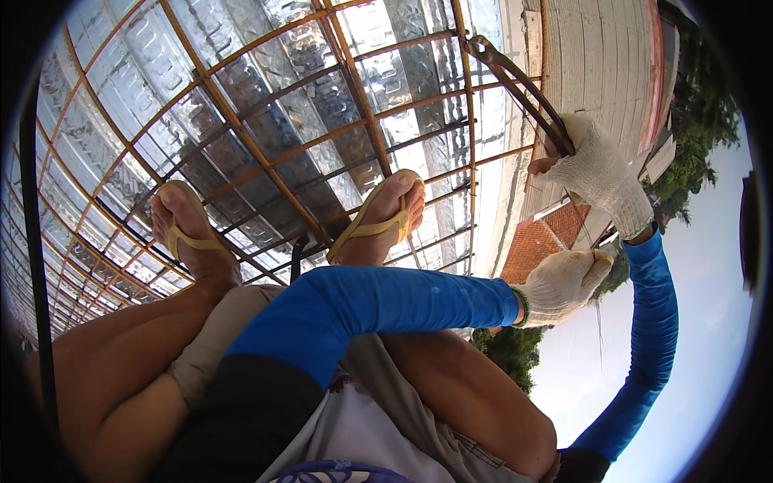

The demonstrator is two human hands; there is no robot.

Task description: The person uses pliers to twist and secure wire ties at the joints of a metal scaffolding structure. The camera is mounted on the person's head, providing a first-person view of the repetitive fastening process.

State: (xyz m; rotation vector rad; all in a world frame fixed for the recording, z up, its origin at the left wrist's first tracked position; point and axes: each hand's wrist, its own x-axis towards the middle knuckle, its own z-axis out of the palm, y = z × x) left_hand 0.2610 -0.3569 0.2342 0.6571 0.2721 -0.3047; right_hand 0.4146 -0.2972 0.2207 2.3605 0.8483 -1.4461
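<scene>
My right hand (600,173), in a white knit glove with a blue sleeve, is closed around the lower end of a pair of dark metal bars (519,84). The bars slant up to the edge of the rusty steel roof frame (241,129). My left hand (564,283), gloved the same way, reaches across my knees just below the right hand. Its fingers are closed, pinching a thin wire (599,322) that runs up toward the right hand and dangles below. My feet in yellow flip-flops (374,228) stand on the frame's bars.
Shiny foil sheeting (161,72) lies under the grid of orange-brown bars. The frame ends at the right edge, with a drop beyond it. A corrugated roof (596,56), a red tiled roof (535,241) and trees (700,129) lie below.
</scene>
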